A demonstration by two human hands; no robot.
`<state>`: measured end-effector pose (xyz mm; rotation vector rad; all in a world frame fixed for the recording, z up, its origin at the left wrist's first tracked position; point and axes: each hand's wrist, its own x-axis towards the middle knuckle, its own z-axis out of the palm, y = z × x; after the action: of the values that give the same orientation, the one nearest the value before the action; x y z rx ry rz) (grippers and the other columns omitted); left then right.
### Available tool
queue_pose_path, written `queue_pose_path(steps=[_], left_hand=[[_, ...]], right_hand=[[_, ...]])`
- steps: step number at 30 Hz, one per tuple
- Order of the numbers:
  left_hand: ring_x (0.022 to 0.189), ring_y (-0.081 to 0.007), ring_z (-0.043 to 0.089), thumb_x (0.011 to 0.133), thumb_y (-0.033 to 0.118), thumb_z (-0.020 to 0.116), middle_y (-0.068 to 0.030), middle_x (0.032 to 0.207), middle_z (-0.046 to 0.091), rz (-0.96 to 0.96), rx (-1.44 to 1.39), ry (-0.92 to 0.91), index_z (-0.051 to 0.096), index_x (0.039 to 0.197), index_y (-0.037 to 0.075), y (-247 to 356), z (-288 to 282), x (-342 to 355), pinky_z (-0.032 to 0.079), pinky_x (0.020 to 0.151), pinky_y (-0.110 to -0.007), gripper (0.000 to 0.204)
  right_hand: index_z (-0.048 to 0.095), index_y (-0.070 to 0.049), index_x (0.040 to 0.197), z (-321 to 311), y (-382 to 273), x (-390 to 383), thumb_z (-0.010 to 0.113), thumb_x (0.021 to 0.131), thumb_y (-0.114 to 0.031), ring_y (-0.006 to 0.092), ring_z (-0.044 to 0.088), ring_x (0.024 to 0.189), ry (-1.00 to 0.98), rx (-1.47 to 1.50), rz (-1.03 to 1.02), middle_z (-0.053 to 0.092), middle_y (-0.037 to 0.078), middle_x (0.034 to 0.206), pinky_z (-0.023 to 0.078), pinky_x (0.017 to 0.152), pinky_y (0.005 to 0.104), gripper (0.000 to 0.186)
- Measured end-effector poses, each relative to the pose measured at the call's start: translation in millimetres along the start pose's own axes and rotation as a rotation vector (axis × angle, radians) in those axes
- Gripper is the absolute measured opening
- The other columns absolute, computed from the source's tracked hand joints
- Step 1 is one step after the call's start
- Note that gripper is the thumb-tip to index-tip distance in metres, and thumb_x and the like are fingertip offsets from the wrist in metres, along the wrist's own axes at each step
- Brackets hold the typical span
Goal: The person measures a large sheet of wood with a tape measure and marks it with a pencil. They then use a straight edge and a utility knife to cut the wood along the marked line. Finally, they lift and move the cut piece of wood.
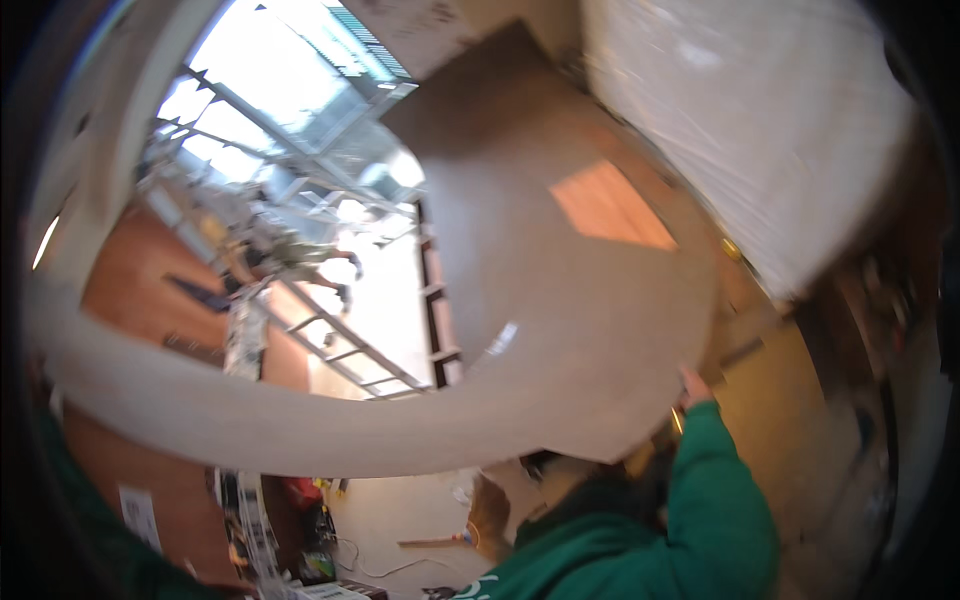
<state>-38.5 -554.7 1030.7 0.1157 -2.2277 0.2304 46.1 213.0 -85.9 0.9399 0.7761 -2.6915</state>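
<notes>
A large, flat, grey-beige panel (560, 340) fills the middle of the view, tilted in front of me. It has a wide curved cut-out on its left side, a long arm sweeping to the far left, and a four-sided patch of orange-brown showing within it. My right hand (692, 388), in a green sleeve, is closed on the panel's lower right edge; part of the fingers is hidden. At the dark left rim, my left sleeve (100, 525) reaches up toward the other end of the panel, where the hand's fingers cannot be made out.
A big white block wrapped in clear plastic (760, 120) stands at the upper right. Beyond the cut-out are a metal ladder (345, 345), a blurred person (300, 250) and bright windows (280, 80). Below lie a saw-like tool (435, 541), a cable and cluttered shelving (245, 510).
</notes>
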Motion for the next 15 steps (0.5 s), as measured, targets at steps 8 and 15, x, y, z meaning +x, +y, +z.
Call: queue_pose_path(steps=[8, 15], left_hand=[[0.065, -0.016, 0.053, 0.08, 0.012, 0.057, -0.0077, 0.074, 0.059, -0.217, -0.464, 0.088, 0.059, 0.086, -0.002, 126, -38, -115, 0.046, 0.061, -0.034, 0.015], [0.064, -0.0157, 0.058, 0.081, 0.016, 0.06, -0.0057, 0.076, 0.064, 0.071, -0.046, -0.138, 0.067, 0.095, -0.003, 68, -85, -19, 0.048, 0.06, -0.037, 0.024]], right_hand=[[0.066, -0.001, 0.128, -131, -16, 27, 0.072, 0.089, -0.03, 0.0343, 0.064, 0.105, 0.474, -0.489, -0.101, 0.069, 0.014, 0.118, 0.054, 0.095, 0.0574, 0.049], [0.064, -0.005, 0.108, -16, -44, -23, 0.065, 0.081, -0.02, 0.0296, 0.069, 0.083, 0.141, -0.326, 0.044, 0.067, 0.012, 0.097, 0.059, 0.062, 0.0475, 0.031]])
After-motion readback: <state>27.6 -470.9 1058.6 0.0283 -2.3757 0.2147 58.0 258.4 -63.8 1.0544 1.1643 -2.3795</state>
